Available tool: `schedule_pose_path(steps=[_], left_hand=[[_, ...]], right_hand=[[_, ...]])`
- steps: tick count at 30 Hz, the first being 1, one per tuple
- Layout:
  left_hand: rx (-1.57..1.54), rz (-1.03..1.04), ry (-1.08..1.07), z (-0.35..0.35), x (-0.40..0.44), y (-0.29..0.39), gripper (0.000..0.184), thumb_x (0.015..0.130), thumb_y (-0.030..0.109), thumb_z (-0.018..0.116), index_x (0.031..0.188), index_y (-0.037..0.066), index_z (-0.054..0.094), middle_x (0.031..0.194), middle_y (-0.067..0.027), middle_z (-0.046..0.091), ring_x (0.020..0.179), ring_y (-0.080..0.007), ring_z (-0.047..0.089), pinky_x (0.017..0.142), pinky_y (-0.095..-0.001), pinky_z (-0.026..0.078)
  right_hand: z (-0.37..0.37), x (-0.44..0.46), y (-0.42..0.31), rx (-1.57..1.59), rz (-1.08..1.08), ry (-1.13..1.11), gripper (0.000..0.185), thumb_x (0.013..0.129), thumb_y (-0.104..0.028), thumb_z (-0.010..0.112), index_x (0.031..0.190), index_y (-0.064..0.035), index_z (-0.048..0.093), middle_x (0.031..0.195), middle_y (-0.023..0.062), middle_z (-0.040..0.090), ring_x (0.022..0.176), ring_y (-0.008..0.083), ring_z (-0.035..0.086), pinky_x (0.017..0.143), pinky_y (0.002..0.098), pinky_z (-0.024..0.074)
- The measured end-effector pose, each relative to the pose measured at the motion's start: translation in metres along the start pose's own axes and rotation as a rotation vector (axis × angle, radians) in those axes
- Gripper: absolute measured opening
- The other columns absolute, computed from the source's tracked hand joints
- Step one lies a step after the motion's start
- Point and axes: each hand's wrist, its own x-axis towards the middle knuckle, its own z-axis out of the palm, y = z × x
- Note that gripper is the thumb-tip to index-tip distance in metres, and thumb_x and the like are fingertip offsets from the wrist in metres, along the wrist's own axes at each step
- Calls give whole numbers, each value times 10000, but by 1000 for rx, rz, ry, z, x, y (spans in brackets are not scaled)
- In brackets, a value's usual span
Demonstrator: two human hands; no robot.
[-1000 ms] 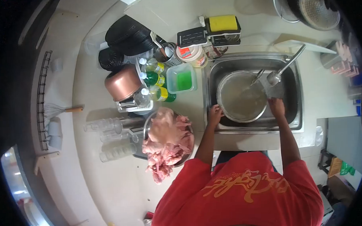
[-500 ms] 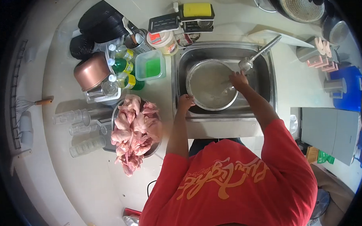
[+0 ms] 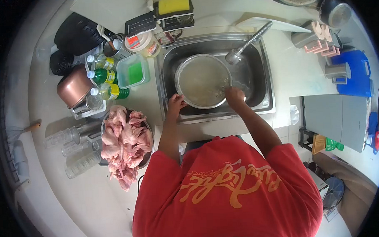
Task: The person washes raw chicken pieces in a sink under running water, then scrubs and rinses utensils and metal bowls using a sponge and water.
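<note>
A round metal basin [image 3: 198, 82] of cloudy water stands in the steel sink [image 3: 255, 85]. My left hand [image 3: 176, 104] is closed on the basin's rim at the lower left. At the lower right of the rim is my right hand [image 3: 235, 96], its fingers curled over the edge. The flexible faucet [image 3: 234, 56] hangs over the sink's right part, apart from both hands. Left of the sink, raw chicken pieces [image 3: 125, 141] are heaped in a metal bowl [image 3: 147, 155] on the counter.
Bottles [image 3: 109, 91], a plastic tub [image 3: 132, 72] with green contents and a copper-coloured pot [image 3: 74, 85] stand left of the sink. A yellow sponge [image 3: 173, 5] rests in a black holder behind it. Clear glasses [image 3: 83, 164] lie at left; a blue container [image 3: 355, 73] is at right.
My right hand has come away from the faucet and down to the basin's lower right rim. My left hand stays at the rim. The whole view has shifted.
</note>
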Motion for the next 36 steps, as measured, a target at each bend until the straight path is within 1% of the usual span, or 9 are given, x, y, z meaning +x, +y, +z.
schedule_pose_path(steps=[5,11,12,17,21,24,27,31,36], left_hand=[[37,-4,23,13,0,8,169,933,126,601,844,106,459,725,10,528,642,-96,598,676,-302,576],[126,122,-95,54,5,27,152,949,98,575,850,77,462,749,-10,559,611,-103,619,598,-285,579],[154,131,-108,64,5,32,150,952,96,569,851,65,462,752,-18,566,610,-110,623,595,-285,580],[261,163,-152,98,9,40,145,955,79,547,858,15,461,755,-57,589,610,-138,635,597,-302,592],[281,172,-128,107,17,42,127,937,54,547,853,2,467,754,-85,587,616,-155,641,591,-322,603],[277,172,-131,108,14,44,115,924,39,551,848,-2,475,750,-90,582,610,-158,637,582,-327,606],[269,156,-124,105,13,44,113,919,32,555,843,-7,481,734,-86,573,582,-152,620,575,-323,606],[343,219,-102,109,12,44,110,906,20,563,832,-15,489,700,-76,564,555,-139,597,563,-313,602],[285,298,-39,100,8,38,134,874,12,581,786,-4,481,678,-67,566,548,-125,588,516,-303,580]], right_hand=[[7,5,4,165,-53,-111,198,883,-178,548,934,-72,707,1029,189,678,975,327,672,794,456,553],[-16,5,15,113,31,54,195,877,-152,538,902,-57,706,1002,181,686,910,338,687,738,438,566],[0,19,14,101,74,89,213,871,-143,519,926,-96,719,1002,171,694,946,319,686,730,439,567],[-7,11,26,223,54,-19,218,873,-152,525,939,-92,724,997,158,698,936,306,691,729,433,568],[-20,-6,53,139,57,-39,223,868,-143,527,947,-78,725,981,154,703,927,310,694,729,436,569],[7,3,43,187,116,64,218,864,-141,535,934,-54,722,954,157,705,911,317,696,722,437,570],[0,-2,17,273,147,67,210,860,-140,543,942,-52,715,1008,165,694,919,340,687,731,450,561],[10,-10,20,336,-33,-7,214,847,-166,556,943,-71,722,989,162,697,913,339,688,733,446,559],[0,-34,52,218,26,-81,231,840,-206,574,955,-74,726,986,156,702,912,330,691,740,428,566]])
